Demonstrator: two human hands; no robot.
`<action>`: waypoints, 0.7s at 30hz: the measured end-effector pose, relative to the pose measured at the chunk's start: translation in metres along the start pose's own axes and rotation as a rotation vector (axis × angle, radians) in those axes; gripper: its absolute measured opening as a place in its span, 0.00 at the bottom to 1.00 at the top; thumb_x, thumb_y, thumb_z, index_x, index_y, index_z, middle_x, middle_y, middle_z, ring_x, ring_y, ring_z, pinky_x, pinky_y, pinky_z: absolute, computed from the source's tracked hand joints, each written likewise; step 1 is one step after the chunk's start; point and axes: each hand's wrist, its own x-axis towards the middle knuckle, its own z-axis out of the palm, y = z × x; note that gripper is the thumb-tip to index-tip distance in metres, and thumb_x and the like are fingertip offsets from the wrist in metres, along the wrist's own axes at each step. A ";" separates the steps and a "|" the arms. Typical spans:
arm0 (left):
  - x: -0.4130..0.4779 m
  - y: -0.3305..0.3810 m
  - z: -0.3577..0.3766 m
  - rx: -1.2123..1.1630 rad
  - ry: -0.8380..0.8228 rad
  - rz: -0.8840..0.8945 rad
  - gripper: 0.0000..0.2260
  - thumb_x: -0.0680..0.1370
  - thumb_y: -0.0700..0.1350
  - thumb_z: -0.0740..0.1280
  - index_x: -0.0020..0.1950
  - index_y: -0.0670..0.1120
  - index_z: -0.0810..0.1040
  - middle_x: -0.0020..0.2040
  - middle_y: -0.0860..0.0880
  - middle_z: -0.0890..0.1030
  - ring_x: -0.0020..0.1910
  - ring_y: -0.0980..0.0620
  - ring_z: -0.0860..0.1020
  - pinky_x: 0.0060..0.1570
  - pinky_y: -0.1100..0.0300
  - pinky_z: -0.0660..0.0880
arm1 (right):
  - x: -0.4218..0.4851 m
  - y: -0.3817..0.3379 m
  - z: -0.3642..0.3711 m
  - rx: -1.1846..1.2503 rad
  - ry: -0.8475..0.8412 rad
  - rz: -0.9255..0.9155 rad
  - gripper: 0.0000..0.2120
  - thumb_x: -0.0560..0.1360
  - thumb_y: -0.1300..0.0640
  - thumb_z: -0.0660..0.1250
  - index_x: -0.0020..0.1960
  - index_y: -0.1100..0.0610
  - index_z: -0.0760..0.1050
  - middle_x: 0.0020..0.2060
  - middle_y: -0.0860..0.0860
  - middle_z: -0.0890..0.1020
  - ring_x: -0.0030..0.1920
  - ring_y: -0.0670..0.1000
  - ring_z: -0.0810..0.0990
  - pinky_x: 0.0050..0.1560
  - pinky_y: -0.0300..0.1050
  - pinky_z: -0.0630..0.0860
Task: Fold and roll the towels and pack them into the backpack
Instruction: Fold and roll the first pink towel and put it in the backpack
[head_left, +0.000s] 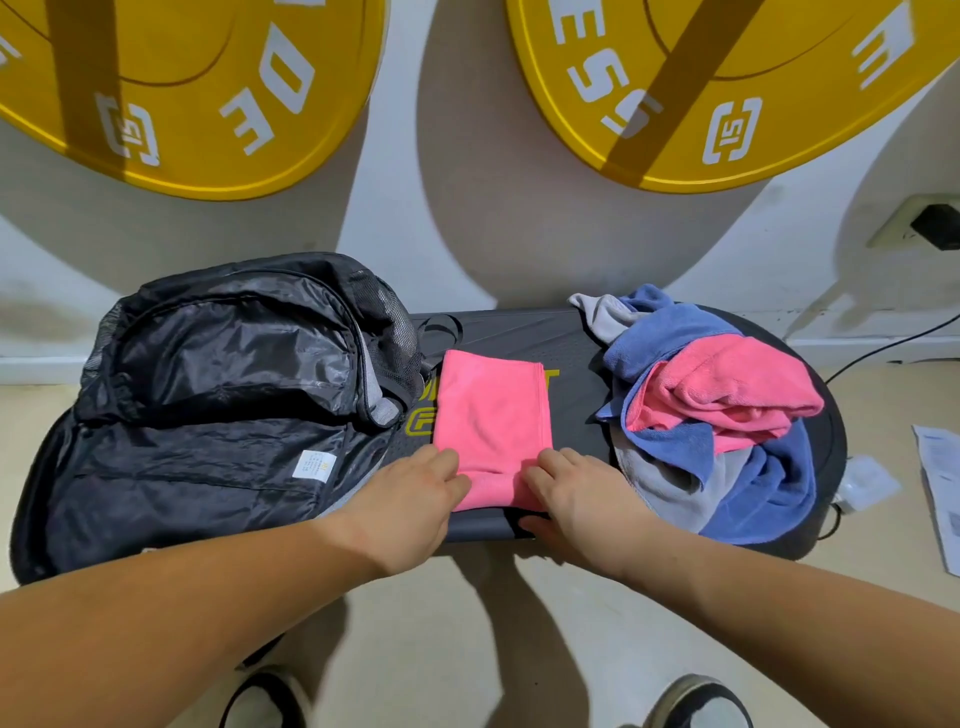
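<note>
Yellow weight plates (182, 78) back the step platform (571, 353): left hand (410, 504) and right hand (566, 499), grip pinching the folded pink towel (488, 415) at its near hem, likely to start rolling, backpack (208, 405) open alongside.

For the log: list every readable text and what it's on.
"15", partial "OE": left disc.
"ESS", "15": right disc.
Yellow letters on platform: mostly hidden by towel.
Too small to read: backpack tag, paper.
</note>
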 end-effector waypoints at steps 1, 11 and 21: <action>0.001 -0.003 0.001 -0.039 -0.004 -0.026 0.06 0.74 0.43 0.63 0.50 0.48 0.75 0.49 0.47 0.73 0.47 0.44 0.72 0.45 0.46 0.76 | 0.000 0.002 0.000 0.024 -0.012 0.005 0.13 0.65 0.48 0.76 0.42 0.54 0.76 0.37 0.51 0.77 0.35 0.56 0.78 0.30 0.48 0.71; 0.012 -0.010 -0.011 -0.810 -0.034 -0.568 0.09 0.78 0.38 0.66 0.56 0.49 0.78 0.37 0.51 0.76 0.33 0.56 0.72 0.38 0.64 0.70 | 0.019 0.014 -0.021 0.746 -0.286 0.509 0.06 0.78 0.54 0.68 0.53 0.56 0.79 0.45 0.48 0.82 0.46 0.50 0.80 0.46 0.36 0.75; 0.011 -0.012 0.000 -0.436 0.183 -0.366 0.03 0.76 0.40 0.70 0.47 0.45 0.78 0.45 0.49 0.73 0.44 0.48 0.73 0.47 0.55 0.71 | 0.023 0.008 -0.008 0.540 -0.287 0.491 0.11 0.80 0.49 0.63 0.58 0.53 0.76 0.55 0.52 0.82 0.56 0.57 0.80 0.54 0.47 0.74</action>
